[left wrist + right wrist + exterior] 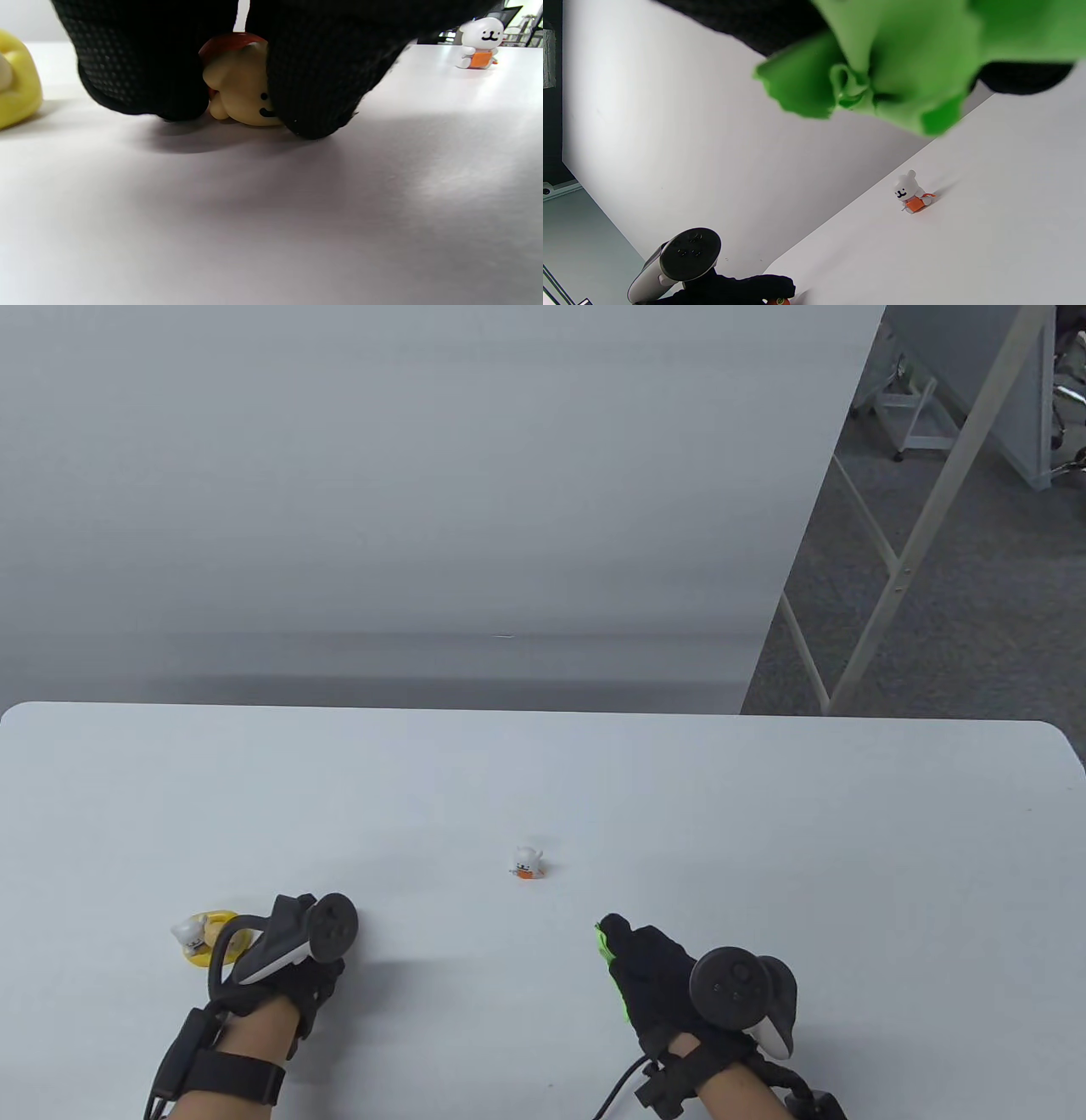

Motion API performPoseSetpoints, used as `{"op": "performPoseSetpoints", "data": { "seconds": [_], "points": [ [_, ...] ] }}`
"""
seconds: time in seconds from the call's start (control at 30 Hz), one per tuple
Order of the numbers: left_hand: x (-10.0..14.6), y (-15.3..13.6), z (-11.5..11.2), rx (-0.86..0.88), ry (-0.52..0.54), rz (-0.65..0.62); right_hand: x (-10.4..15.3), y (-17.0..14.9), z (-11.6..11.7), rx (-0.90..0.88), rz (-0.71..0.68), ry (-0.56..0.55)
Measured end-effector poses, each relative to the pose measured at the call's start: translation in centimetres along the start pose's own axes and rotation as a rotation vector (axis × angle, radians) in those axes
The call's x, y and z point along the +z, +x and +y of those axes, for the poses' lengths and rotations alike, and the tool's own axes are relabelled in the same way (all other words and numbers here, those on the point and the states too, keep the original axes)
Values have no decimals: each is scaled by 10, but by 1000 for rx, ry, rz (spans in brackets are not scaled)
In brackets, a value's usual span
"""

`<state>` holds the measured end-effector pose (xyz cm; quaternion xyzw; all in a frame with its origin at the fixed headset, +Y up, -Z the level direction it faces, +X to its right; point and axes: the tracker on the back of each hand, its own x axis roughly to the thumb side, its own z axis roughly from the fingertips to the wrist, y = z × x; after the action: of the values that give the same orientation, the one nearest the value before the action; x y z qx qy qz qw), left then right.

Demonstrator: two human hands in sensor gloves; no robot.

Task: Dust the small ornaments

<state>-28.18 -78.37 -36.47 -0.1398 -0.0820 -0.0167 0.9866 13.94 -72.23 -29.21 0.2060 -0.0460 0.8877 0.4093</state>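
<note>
My left hand (293, 963) is gripping a tan figurine (242, 87) against the table (764, 814). My right hand (653, 976) is clutching a green cloth (891, 72). White bear figurine (527, 863) is sitting mid-table between them; no readable writing.

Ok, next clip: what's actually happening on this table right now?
A person in sensor gloves is dusting small ornaments. The left hand is down on the table, fingers closed around a tan figurine with a red top. The right hand grips a bunched green cloth just off the surface. A white bear figurine in orange stands untouched between the hands, and a white figurine on a yellow ring sits beside the left hand.
</note>
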Motion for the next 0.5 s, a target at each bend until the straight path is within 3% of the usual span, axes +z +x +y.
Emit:
{"op": "performPoseSetpoints", "data": {
  "seconds": [0.2, 0.33, 0.37, 0.4, 0.5],
  "points": [
    [7, 7, 11, 154, 87, -46, 1, 3, 2, -15, -10, 2],
    [25, 26, 28, 607, 178, -126, 0, 2, 6, -41, -10, -1],
    [31, 35, 33, 691, 260, -149, 0, 2, 6, -54, -8, -3],
    [38, 47, 39, 749, 339, -167, 0, 1, 7, -77, -4, -4],
    [50, 70, 47, 852, 383, -244, 1, 2, 10, -122, -1, -7]
  ]
}}
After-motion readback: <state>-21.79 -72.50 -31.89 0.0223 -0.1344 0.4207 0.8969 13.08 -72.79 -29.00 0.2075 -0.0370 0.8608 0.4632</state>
